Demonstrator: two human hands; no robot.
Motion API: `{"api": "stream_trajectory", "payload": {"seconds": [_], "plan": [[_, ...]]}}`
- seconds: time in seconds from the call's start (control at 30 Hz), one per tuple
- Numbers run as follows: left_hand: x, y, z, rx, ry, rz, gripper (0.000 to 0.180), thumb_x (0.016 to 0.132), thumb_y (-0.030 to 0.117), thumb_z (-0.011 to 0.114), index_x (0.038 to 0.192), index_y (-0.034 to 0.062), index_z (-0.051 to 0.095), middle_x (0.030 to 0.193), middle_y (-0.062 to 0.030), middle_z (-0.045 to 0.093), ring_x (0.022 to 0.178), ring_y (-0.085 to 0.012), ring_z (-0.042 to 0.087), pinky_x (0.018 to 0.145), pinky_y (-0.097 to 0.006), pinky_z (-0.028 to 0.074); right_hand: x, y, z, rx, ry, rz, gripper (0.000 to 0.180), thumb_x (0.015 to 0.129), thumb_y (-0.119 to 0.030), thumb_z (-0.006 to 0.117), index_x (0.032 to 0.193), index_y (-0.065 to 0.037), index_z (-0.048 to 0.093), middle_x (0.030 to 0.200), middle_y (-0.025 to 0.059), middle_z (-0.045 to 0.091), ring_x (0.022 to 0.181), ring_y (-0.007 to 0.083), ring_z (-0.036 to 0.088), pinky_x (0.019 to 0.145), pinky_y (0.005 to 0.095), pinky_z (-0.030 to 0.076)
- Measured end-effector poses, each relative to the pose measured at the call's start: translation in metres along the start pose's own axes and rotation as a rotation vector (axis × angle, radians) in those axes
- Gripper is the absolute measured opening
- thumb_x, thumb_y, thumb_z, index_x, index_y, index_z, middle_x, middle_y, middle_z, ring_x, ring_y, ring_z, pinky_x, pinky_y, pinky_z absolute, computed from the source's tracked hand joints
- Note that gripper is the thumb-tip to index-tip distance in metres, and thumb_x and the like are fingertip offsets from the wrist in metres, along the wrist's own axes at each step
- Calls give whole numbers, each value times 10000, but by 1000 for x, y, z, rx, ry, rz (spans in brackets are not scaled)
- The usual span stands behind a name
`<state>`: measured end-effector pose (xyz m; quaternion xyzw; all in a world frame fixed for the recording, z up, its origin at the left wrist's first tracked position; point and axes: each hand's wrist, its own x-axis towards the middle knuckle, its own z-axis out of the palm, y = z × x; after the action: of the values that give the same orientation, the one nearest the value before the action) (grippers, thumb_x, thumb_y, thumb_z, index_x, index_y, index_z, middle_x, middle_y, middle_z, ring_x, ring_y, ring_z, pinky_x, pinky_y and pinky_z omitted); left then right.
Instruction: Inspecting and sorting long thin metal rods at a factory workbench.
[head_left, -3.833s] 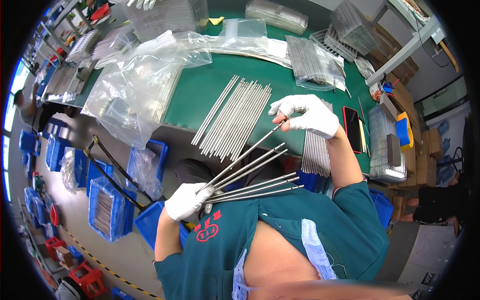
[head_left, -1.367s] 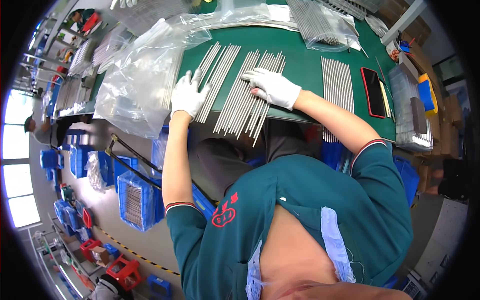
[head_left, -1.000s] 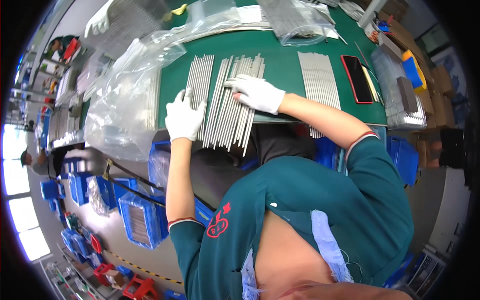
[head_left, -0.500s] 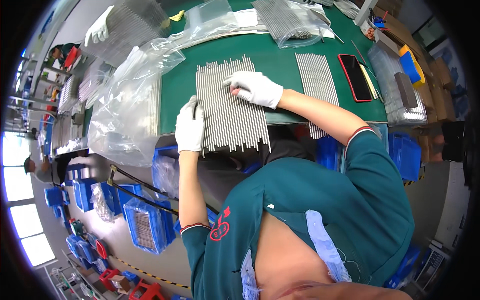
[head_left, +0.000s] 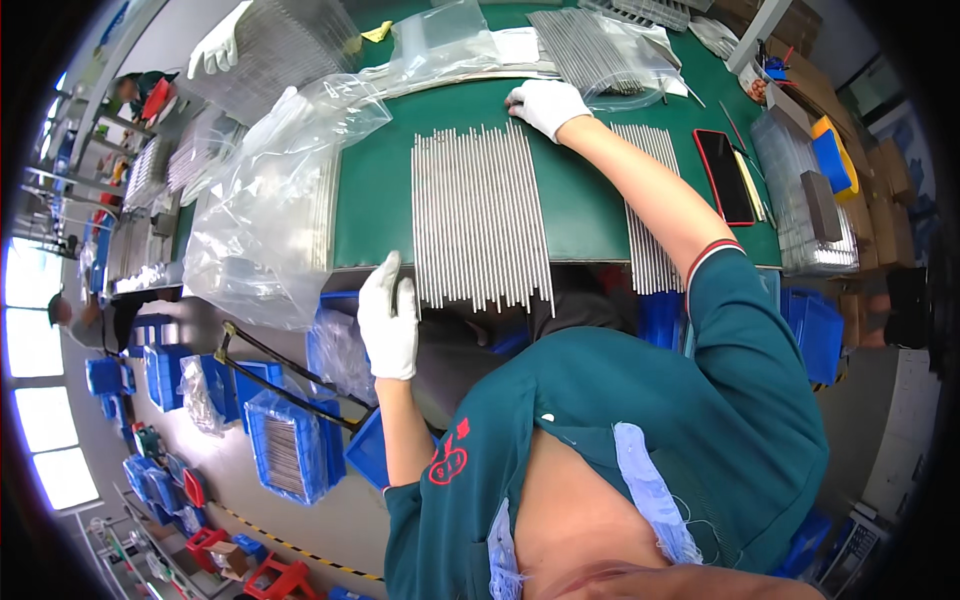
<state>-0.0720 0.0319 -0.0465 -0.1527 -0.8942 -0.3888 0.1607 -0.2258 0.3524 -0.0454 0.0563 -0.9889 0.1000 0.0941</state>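
Observation:
A flat row of thin grey metal rods (head_left: 480, 215) lies side by side on the green table, with the near ends jutting past its front edge. My left hand (head_left: 388, 318), in a white glove, is beside the row's near left corner. Its fingers stretch upward, slightly apart, and nothing is in them. At the far right corner of the row is my right hand (head_left: 550, 106), also gloved, with bare fingertips showing. Those fingers are bent and drawn together close to the rod ends; what they hold, if anything, is hidden. A smaller rod row (head_left: 652, 215) lies to the right, partly behind my right forearm.
Clear plastic bags (head_left: 265, 215) cover the table's left side. Bagged rods (head_left: 590, 50) lie at the back. A red-edged phone (head_left: 723, 178) and clear trays (head_left: 795, 200) are on the right. Blue bins (head_left: 290, 445) stand on the floor at left.
My right hand has moved from on top of the rods to their far right corner. My left hand has shifted nearer to me, off the row's left side. The whole view has shifted slightly.

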Motion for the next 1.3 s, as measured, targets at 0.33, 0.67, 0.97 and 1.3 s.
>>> {"api": "stream_trajectory", "payload": {"seconds": [0.33, 0.67, 0.97, 1.3], "plan": [[-41, -3, -37, 4, 112, -110, 306, 827, 53, 525, 1130, 8, 520, 1112, -115, 545, 1034, -237, 502, 925, -316, 353, 10, -2, -32, -40, -153, 67, 430, 819, -376, 473, 1179, -141, 485, 1074, 117, 571, 977, 279, 545, 830, 366, 419], [-21, 5, -20, -88, 83, -126, 312, 904, 132, 426, 1170, -22, 475, 1165, -121, 522, 1076, -199, 480, 944, -300, 341, -220, 61, -104, 715, 70, 358, 373, 835, -153, 542, 1180, -26, 485, 1078, 71, 567, 989, 139, 522, 874, 266, 397], [-1, 24, -9, -191, -4, -82, 355, 894, 90, 423, 1232, -17, 414, 1221, -141, 474, 1121, -216, 455, 971, -311, 314, -318, 39, -99, 477, -33, 424, 518, 686, -157, 563, 1192, -87, 478, 1230, 136, 464, 1199, 276, 383, 998, 348, 296], [2, 33, -8, -106, -18, -92, 353, 903, 102, 413, 1236, -15, 410, 1200, -142, 486, 1087, -208, 474, 956, -302, 336, -316, 38, -88, 273, -36, 238, 548, 678, -153, 557, 1207, -75, 431, 1238, 117, 437, 1195, 279, 362, 1038, 394, 231]]}}
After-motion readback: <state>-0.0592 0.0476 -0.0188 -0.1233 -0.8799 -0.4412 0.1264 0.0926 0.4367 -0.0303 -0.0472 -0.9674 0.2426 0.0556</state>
